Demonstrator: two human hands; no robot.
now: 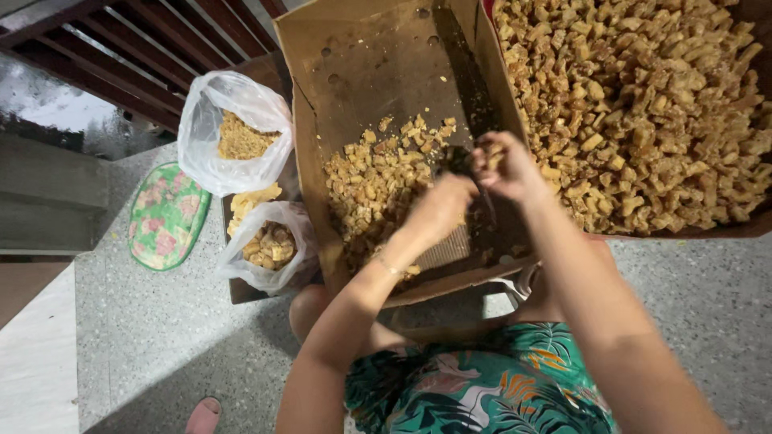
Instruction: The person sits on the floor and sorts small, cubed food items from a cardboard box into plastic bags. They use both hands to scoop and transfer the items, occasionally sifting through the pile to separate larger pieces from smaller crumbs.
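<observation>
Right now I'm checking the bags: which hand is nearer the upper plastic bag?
Left. The left hand is over the cardboard tray, right of and below the upper plastic bag. The right hand is farther right, beside the heaped box.

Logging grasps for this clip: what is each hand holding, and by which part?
Right hand pinches small golden-brown pieces in its fingers. Left hand is closed above the cardboard box; its contents cannot be told.

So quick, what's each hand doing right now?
Left hand: curled shut over the cardboard tray; what it grips cannot be told.
Right hand: shut, pinching small golden-brown chunks.
</observation>
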